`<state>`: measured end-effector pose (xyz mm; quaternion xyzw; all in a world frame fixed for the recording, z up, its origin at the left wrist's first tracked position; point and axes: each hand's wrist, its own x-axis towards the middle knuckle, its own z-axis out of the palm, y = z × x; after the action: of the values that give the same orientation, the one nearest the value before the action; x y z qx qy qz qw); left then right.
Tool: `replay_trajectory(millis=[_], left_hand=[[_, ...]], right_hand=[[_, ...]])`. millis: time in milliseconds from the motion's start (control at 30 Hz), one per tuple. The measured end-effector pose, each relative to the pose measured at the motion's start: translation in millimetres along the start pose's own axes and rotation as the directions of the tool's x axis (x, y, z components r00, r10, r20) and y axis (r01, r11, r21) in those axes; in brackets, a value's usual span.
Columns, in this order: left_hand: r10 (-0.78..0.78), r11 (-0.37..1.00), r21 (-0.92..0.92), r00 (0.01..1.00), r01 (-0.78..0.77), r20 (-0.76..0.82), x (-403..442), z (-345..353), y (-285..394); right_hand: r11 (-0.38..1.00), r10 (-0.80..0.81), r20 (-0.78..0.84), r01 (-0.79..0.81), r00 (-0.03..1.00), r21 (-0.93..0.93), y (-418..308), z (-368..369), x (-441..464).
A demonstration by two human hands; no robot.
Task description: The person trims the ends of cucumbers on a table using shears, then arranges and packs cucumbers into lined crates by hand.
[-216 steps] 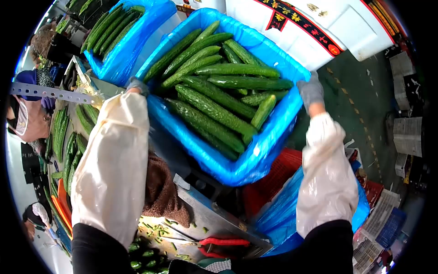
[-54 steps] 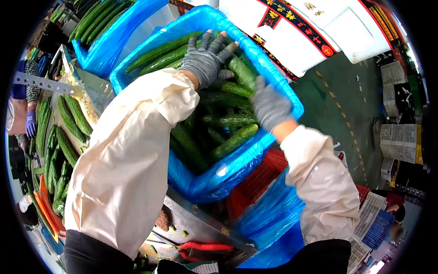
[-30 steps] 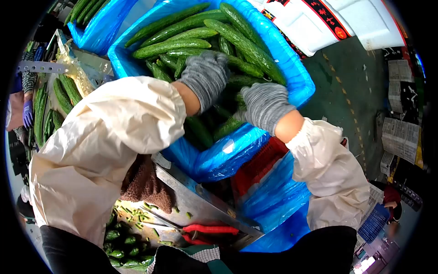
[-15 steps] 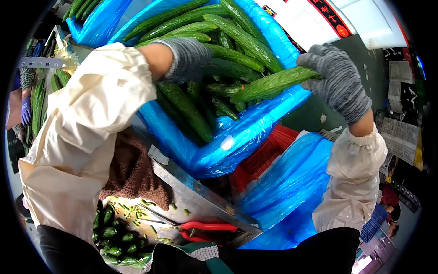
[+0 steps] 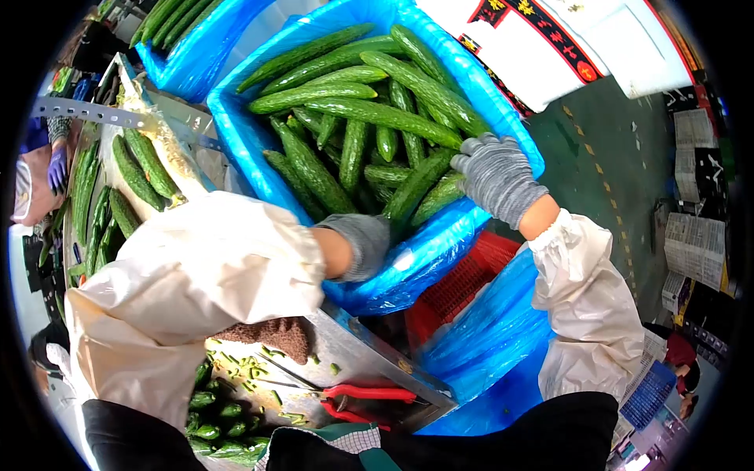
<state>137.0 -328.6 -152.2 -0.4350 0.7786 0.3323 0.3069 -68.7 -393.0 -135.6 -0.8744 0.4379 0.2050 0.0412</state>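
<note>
Many long green cucumbers (image 5: 385, 118) lie in a crate lined with blue plastic (image 5: 236, 133). My right hand (image 5: 503, 179), in a grey knit glove, is at the crate's right side, its fingers closed around the upper end of a cucumber (image 5: 441, 196). My left hand (image 5: 360, 245), gloved the same way, reaches over the crate's near edge, by the lower ends of the cucumbers there. Its fingers are blurred and mostly hidden, so its grip does not show.
Red-handled scissors (image 5: 369, 394) lie on the metal table (image 5: 353, 349) near a brown cloth (image 5: 275, 336), green trimmings and a pile of small cucumbers (image 5: 228, 416). More cucumbers (image 5: 141, 173) lie at left. A red basket (image 5: 463, 275) stands below the crate. A co-worker's purple-gloved hand (image 5: 57, 166) shows far left.
My left hand has moved down and right to the crate's near edge. My right hand has come down and left, lowering its cucumber onto the others. The view has shifted slightly.
</note>
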Motion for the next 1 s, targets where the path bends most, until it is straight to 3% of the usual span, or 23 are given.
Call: replay_trajectory(millis=[33, 67, 133, 167, 200, 233, 267, 333, 533, 667, 733, 800, 867, 1000], left_hand=[[-0.01, 1.0, 0.003, 1.0, 0.01, -0.013, 13, 10, -2], [0.005, 0.999, 0.05, 0.999, -0.003, -0.047, 42, 28, -15], [-0.05, 0.998, 0.037, 0.998, 0.049, 0.041, 43, 5, -11], [-0.072, 0.997, 0.033, 0.995, 0.07, 0.068, 41, -6, -6], [-0.065, 0.998, 0.004, 0.994, 0.065, 0.087, 36, -15, -2], [-0.058, 0.998, -0.025, 0.993, 0.061, 0.105, 32, -20, -2], [-0.134, 0.989, -0.072, 0.99, 0.131, -0.032, 43, 4, -6], [-0.11, 0.994, 0.016, 0.994, 0.111, -0.012, 31, 7, -9], [-0.064, 0.989, 0.136, 0.991, 0.048, 0.116, 5, -15, -33], [-0.016, 0.97, 0.233, 0.946, -0.064, 0.324, 0, -37, -33], [-0.039, 0.969, 0.247, 0.966, -0.026, 0.255, -7, -49, -34], [-0.142, 0.968, 0.203, 0.989, 0.149, -0.051, -34, -70, -37], [-0.201, 0.955, 0.167, 0.948, 0.246, -0.247, -57, -94, -52], [-0.042, 0.952, 0.239, 0.855, 0.191, -0.517, -122, -121, -72]], right_hand=[[0.993, 0.021, -0.002, -0.021, 1.0, 0.117, 3, -5, 0], [0.994, 0.013, -0.005, -0.013, 1.0, 0.11, 5, -9, 0], [0.964, 0.106, 0.052, -0.116, 0.993, 0.238, 6, -19, 5], [0.961, 0.119, -0.028, -0.108, 0.993, 0.253, 0, -13, 8], [0.962, 0.117, -0.038, -0.103, 0.992, 0.254, -8, -12, 9], [0.983, -0.037, -0.06, 0.047, 0.998, 0.177, -20, -13, 12], [0.975, -0.193, -0.065, 0.199, 0.979, 0.097, -33, -12, 15], [0.946, -0.323, 0.079, 0.323, 0.943, 0.013, -59, 2, 26], [0.955, -0.296, 0.05, 0.293, 0.954, 0.051, -59, 12, 41], [0.957, -0.288, 0.035, 0.286, 0.957, 0.043, -54, 6, 40], [0.976, -0.175, 0.017, 0.171, 0.984, 0.138, -58, 4, 37], [0.982, -0.126, 0.076, 0.113, 0.989, 0.152, -66, 2, 46], [0.988, -0.053, 0.113, 0.035, 0.992, 0.151, -72, 8, 55], [0.977, -0.006, 0.054, -0.005, 0.999, 0.212, -71, 9, 54]])
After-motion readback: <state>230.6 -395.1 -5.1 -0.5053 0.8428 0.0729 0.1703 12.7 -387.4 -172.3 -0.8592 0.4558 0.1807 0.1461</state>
